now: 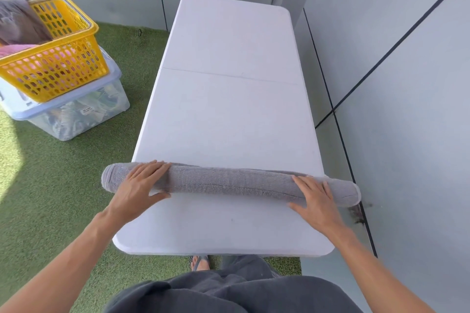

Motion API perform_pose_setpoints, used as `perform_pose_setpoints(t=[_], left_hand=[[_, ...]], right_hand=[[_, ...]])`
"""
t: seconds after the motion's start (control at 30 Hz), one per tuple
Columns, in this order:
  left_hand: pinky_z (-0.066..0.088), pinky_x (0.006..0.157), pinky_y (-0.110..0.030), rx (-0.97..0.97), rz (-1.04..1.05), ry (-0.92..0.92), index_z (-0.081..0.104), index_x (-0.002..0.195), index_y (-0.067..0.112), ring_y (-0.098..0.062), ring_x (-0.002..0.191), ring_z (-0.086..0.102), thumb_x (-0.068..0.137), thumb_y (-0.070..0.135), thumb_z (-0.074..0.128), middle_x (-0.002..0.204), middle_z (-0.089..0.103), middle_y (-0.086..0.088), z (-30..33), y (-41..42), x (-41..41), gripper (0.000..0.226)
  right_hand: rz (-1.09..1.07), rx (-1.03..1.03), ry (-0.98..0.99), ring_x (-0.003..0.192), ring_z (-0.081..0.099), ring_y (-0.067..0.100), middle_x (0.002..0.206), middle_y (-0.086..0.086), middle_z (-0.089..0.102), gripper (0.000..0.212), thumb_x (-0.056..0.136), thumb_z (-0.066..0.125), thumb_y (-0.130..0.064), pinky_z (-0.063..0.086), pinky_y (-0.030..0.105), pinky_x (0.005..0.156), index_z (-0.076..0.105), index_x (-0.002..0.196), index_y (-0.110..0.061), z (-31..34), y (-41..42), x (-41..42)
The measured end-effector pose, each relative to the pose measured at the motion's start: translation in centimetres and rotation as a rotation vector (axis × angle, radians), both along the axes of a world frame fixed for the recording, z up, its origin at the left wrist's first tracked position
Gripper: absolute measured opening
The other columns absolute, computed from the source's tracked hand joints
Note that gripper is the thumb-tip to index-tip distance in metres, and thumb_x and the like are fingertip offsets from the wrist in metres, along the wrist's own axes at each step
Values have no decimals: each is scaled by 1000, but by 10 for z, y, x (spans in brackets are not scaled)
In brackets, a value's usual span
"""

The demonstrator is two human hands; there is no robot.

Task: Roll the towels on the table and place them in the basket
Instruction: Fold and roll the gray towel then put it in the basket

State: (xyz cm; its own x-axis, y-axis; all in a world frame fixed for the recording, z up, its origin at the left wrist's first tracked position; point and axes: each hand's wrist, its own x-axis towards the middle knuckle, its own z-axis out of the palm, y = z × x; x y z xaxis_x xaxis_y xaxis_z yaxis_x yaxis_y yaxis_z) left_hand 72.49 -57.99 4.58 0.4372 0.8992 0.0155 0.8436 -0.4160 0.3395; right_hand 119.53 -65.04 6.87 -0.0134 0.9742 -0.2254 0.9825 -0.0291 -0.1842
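A grey towel (229, 183), rolled into 1 long tube, lay crosswise on the white folding table (229, 58), and both hands rested on top of it. The left hand (138, 185) lay flat on the roll near its left end, fingers straight and slightly spread, pointing away from the person, the thumb stretched out along the near side of the roll toward the right hand. The right hand (315, 198) lay the same way near the right end, fingers straight and close together over the top of the roll, thumb reaching back along its near side toward the left hand. Neither hand curled round the fabric; both pressed on it with open palms. Between the 2 hands the middle of the roll showed a stitched hem line running along its length. Beyond the left hand the roll's end overhung the table's left edge, above the green artificial turf (63, 198); beyond the right hand the other end overhung the right edge. Far ahead of the left hand and off to its left, a yellow perforated basket (58, 68) sat tilted on top of a clear plastic storage box (84, 114) with a pale blue lid, both well apart from the table. Inside the basket a grey cloth (20, 20) and a pink cloth (15, 49) were visible. Grey wall panels (407, 84) rose to the right of the right hand.
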Motion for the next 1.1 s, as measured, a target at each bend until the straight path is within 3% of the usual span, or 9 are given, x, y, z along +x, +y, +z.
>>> perform_pose_setpoints(t=[0.1, 0.27, 0.4, 0.5, 0.57, 0.67, 0.73, 0.87, 1.1], left_hand=[[37, 107, -42, -67, 62, -33, 50, 138, 20, -26, 122, 54, 76, 24, 80, 130, 61, -2, 0, 1, 1, 69], [44, 96, -34, -413, 151, -123, 59, 130, 23, -17, 111, 60, 79, 30, 78, 120, 66, 4, 18, 17, -3, 55], [46, 89, -38, -163, 279, -309, 64, 119, 21, -22, 98, 58, 82, 26, 74, 108, 65, -1, 16, 18, 12, 39], [45, 94, -45, 74, 303, -215, 66, 119, 15, -30, 103, 59, 89, 43, 59, 111, 66, -5, 7, 14, 14, 42], [38, 104, -48, 117, 241, -126, 61, 128, 19, -28, 115, 56, 93, 53, 49, 122, 62, -5, 4, 5, 7, 51], [21, 116, -42, 42, 47, 31, 34, 149, 25, -26, 135, 40, 89, 56, 50, 144, 45, -5, -4, -8, -10, 69], [25, 113, -41, -19, 36, 53, 30, 150, 25, -28, 132, 42, 89, 41, 64, 142, 46, -7, -6, -3, -16, 72], [47, 90, -52, -43, 212, -29, 47, 142, 18, -37, 102, 53, 80, 17, 76, 116, 49, -13, 4, 12, 3, 68], [45, 80, -48, -192, 550, -65, 55, 120, 3, -42, 93, 53, 84, 20, 71, 104, 48, -20, 19, 12, 52, 42]], right_hand=[[0, 41, -8, 130, 44, 14, 136, -7, 53, 58, 86, 66, -28, 22, 39, 113, 44, 140, -27, -1, 1, 1], [-100, -235, 285, 113, 58, 16, 120, -9, 64, 40, 85, 69, -34, 44, 34, 95, 56, 123, -39, 15, 18, 12], [-339, 105, 395, 123, 51, 17, 129, -2, 57, 46, 91, 63, -37, 38, 35, 104, 52, 133, -22, 3, 20, -2], [-337, 290, 171, 124, 49, 18, 130, -4, 56, 46, 93, 49, -52, 30, 40, 106, 53, 130, -25, 1, 11, -8], [-227, 279, 63, 131, 42, 18, 136, -4, 52, 55, 93, 38, -61, 25, 40, 108, 49, 136, -28, -1, 0, 4], [-108, 54, -69, 146, 18, 18, 156, -6, 27, 68, 94, 39, -62, 12, 40, 117, 18, 152, -35, -8, -20, 29], [-90, -26, -124, 147, 16, 21, 157, -4, 24, 73, 95, 43, -54, 13, 42, 117, 4, 153, -36, -12, -21, 40], [-212, 2, -48, 132, 40, 24, 140, 2, 49, 61, 98, 42, -46, 27, 42, 108, 21, 152, -28, -4, 2, 30], [-499, 19, -1, 109, 50, 36, 120, 10, 60, 42, 96, 47, -44, 37, 48, 90, 38, 133, -25, -1, 16, -27]])
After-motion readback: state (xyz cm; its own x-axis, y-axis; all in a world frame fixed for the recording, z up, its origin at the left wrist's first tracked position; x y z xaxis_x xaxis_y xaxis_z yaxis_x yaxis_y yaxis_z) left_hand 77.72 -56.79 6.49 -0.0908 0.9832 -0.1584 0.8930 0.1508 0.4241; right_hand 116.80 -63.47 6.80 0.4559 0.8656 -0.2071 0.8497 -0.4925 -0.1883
